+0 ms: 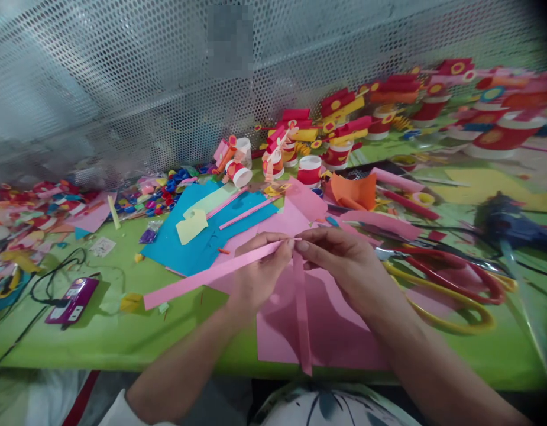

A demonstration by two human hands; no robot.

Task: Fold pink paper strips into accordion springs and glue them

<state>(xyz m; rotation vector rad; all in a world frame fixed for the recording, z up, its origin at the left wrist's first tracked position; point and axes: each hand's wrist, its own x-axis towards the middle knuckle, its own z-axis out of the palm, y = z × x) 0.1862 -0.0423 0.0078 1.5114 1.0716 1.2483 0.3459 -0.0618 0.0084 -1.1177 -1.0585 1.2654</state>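
My left hand (258, 281) pinches a long pink paper strip (202, 280) between thumb and forefinger; its free end stretches out to the left. Close beside it, the fingertips of my right hand (344, 257) are pinched at the strip's upper end. A second pink length (302, 319) hangs down from between the fingertips towards the table edge. Whether the two lengths are one folded strip or two, I cannot tell. Beneath both hands lies pink paper (335, 313). Large scissors with red and yellow handles (450, 322) rest to the right of my right hand.
Blue paper (167, 248) with thin pink strips lies at the left. Red and white paper cups (309, 171) with paper decorations line the mesh panel (135, 89). A purple power strip (72, 302) with cables sits at the left, a glue gun (517, 222) at the right.
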